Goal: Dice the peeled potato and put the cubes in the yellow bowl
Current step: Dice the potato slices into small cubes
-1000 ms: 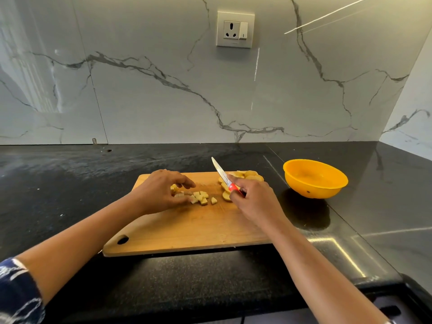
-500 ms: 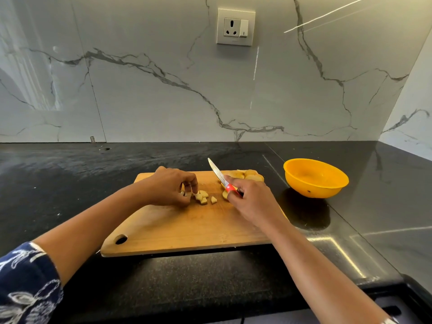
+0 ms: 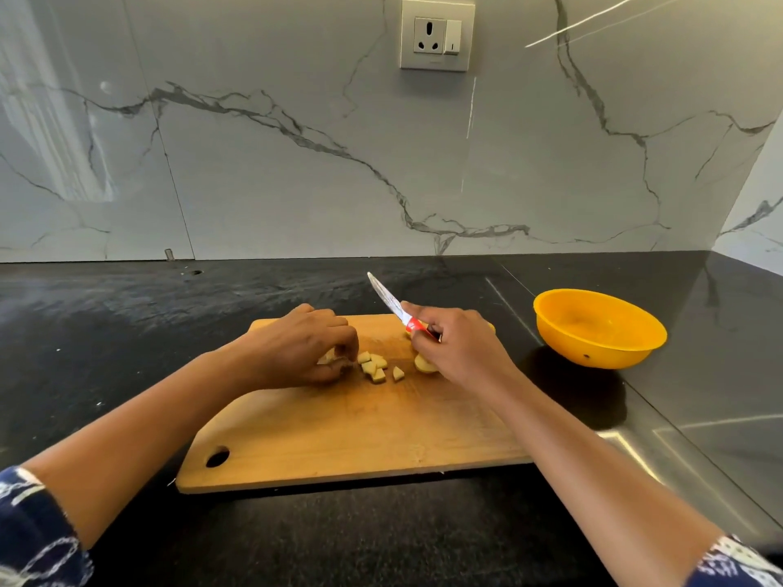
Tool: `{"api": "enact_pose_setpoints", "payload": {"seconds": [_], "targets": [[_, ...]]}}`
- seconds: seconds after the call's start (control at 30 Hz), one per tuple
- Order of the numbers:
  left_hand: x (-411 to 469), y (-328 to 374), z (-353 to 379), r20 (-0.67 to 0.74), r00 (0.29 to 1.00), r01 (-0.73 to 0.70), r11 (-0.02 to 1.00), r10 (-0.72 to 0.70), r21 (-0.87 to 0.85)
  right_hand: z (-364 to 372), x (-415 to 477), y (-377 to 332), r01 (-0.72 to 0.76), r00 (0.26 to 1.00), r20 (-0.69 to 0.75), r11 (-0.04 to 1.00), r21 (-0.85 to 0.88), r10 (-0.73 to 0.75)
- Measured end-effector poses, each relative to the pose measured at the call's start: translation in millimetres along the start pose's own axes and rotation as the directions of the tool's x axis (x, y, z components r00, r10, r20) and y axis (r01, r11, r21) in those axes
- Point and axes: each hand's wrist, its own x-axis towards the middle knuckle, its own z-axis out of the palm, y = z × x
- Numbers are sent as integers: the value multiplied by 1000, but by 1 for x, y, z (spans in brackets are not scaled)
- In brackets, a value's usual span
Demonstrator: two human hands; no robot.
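A rectangular light wooden cutting board (image 3: 339, 434) with a hole in its near left corner lies on the black stone worktop (image 3: 106, 332), and both hands are over its far half. The left hand (image 3: 303, 347) rests on the board, palm down. Its fingers (image 3: 341, 334) are curled down and together onto a pale peeled potato piece (image 3: 328, 357), of which only a small edge shows beneath them. Just right of those fingertips lies a small cluster of pale yellow potato cubes (image 3: 375, 366), touching one another, with one cube a little apart on the right. The right hand (image 3: 459, 347) has its fingers clamped round the red handle of a small knife (image 3: 392, 302), the forefinger reaching forward along the top. The steel blade is raised off the board and points away and to the left, tip up. Just below that hand a rounded pale potato slice (image 3: 425, 364) lies on the board, partly hidden by the hand. The round yellow plastic bowl (image 3: 597, 332) stands on the worktop right of the board, off the wood and well apart from the cubes. Behind rises a white marble wall (image 3: 296, 184) with grey veins, carrying a white socket plate (image 3: 436, 35). Dark blue patterned sleeves (image 3: 34, 535) show at the lower corners
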Motion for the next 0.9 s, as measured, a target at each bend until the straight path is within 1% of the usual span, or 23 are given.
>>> {"api": "enact_pose_setpoints", "payload": {"seconds": [0.1, 0.23, 0.37, 0.47, 0.53, 0.6, 0.67, 0.7, 0.73, 0.77, 0.8, 0.87, 0.9], "targets": [[-2, -5, -2, -52, 997, 53, 979, -64, -195, -2, -4, 5, -4, 999, -33, 997, 72, 6], [-9, -18, -7, -152, 979, 82, 949, -133, -304, -5, -6, 7, -22, 998, -51, 994, 109, 28], [-22, -27, -5, -242, 966, -1, 940, -87, -342, -2, -7, 9, -29, 999, -32, 994, 105, 33], [-29, -29, -2, -338, 935, -11, 941, -111, -339, -1, -5, 11, -29, 999, -38, 993, 115, 34], [-30, -30, -2, -394, 911, 3, 956, -124, -294, -2, -4, 11, -34, 999, -38, 992, 125, 39], [-29, -31, -1, -434, 885, 57, 964, -169, -258, -2, -3, 12, -43, 998, -32, 991, 130, 48], [-29, -27, 0, -442, 861, 134, 951, -250, -277, -1, -2, 12, -47, 998, -30, 991, 126, 51], [-28, -22, 0, -450, 849, 149, 943, -277, -298, -1, -1, 12, -48, 998, -32, 991, 126, 52], [-25, -14, 1, -452, 846, 142, 937, -282, -319, -1, 0, 12, -48, 998, -34, 991, 129, 53], [-20, -3, 0, -429, 864, 120, 935, -265, -334, -1, 1, 12, -47, 998, -38, 990, 133, 53], [-14, 9, 0, -372, 900, 95, 935, -227, -341, -1, 2, 12, -46, 998, -44, 990, 136, 52], [4, 31, 2, -182, 976, 68, 961, -120, -270, -1, 4, 13, -44, 996, -66, 990, 135, 54], [12, 38, 5, -100, 992, 51, 976, -73, -212, -1, 4, 13, -44, 996, -75, 990, 133, 54]]}}
